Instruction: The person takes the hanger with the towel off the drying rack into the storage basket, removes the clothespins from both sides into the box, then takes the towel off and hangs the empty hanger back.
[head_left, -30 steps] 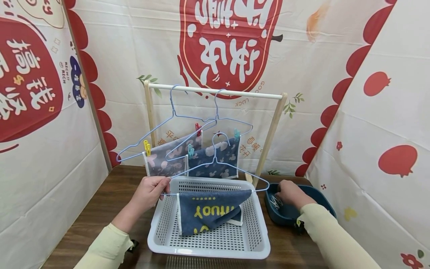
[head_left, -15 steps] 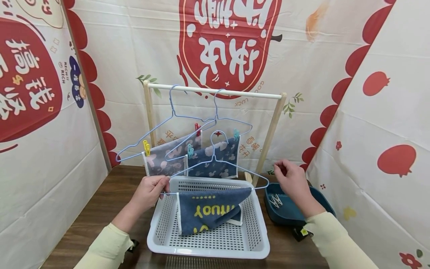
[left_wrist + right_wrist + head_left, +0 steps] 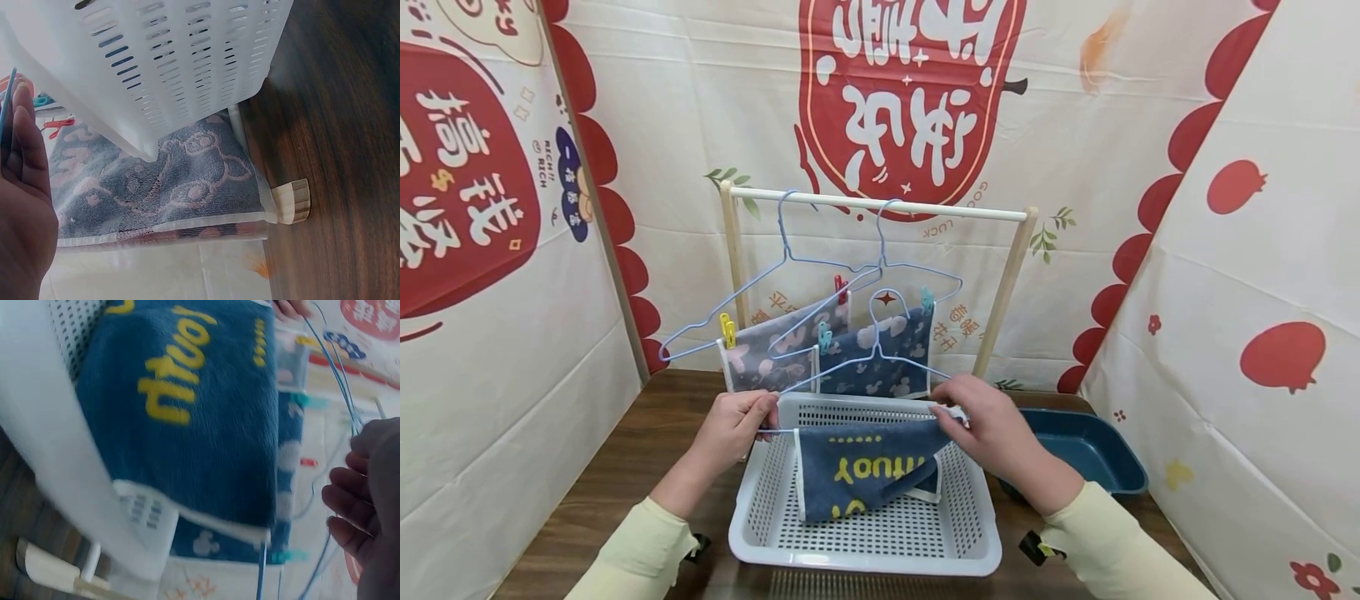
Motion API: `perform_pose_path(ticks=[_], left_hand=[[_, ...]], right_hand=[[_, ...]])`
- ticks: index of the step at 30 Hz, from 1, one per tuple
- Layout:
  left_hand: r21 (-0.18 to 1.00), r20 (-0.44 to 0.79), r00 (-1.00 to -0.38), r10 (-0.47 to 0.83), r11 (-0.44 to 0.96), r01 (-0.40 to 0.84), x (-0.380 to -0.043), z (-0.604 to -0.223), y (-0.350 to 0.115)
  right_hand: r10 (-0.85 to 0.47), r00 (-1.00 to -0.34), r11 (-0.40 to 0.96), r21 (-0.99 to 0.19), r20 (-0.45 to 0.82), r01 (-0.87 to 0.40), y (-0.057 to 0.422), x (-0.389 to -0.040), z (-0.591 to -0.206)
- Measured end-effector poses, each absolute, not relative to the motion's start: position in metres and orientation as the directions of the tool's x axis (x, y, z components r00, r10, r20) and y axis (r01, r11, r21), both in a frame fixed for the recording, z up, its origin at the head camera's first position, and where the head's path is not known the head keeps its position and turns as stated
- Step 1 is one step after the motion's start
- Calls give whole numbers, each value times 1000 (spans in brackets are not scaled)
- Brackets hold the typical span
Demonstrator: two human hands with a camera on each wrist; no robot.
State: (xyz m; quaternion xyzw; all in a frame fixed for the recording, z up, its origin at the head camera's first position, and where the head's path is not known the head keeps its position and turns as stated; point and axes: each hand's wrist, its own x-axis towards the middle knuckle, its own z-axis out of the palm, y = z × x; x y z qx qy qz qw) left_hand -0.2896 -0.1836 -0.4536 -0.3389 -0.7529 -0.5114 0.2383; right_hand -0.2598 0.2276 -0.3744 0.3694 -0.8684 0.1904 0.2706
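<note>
The white basket [image 3: 865, 562] is being overhung by the blue towel [image 3: 865, 467], which is being carried on the front hanger [image 3: 877, 348]. The hanger's left end is being pinched by the left hand [image 3: 741, 425]. The right hand [image 3: 996, 425] is being held at the towel's right upper corner; whether anything is being gripped cannot be told. The blue tray [image 3: 1093, 446] is being partly covered by the right arm. Bare desk [image 3: 625, 467] is being left along the basket's left edge, while its back rim is being crowded by hanging towels [image 3: 913, 354].
</note>
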Motion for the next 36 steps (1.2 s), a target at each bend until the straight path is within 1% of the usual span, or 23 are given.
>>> perform_pose_path(ticks=[7,14,21,31,36], left_hand=[[598,717,-644,266,239,765,-289,-451,-183],[585,733,-627,264,227,779,-289,-450,-182],[615,706,-653,274,220,757,-285,-447,-182],[618,703,-654,280,215,756,-286,-448,-182],[616,705,-651,281,213,759,-287,-447,-181]], right_hand=[[-631,-614,650,-107,475,-752,200,-259,-380],[-657,-663,681,-95,360,-726,181,-261,-383],[-665,-663,684,-77,342,-726,174,-263,-386],[-665,-673,688,-87,323,-721,172,-267,-393],[-670,-667,682,-86,327,-726,170,-269,-396]])
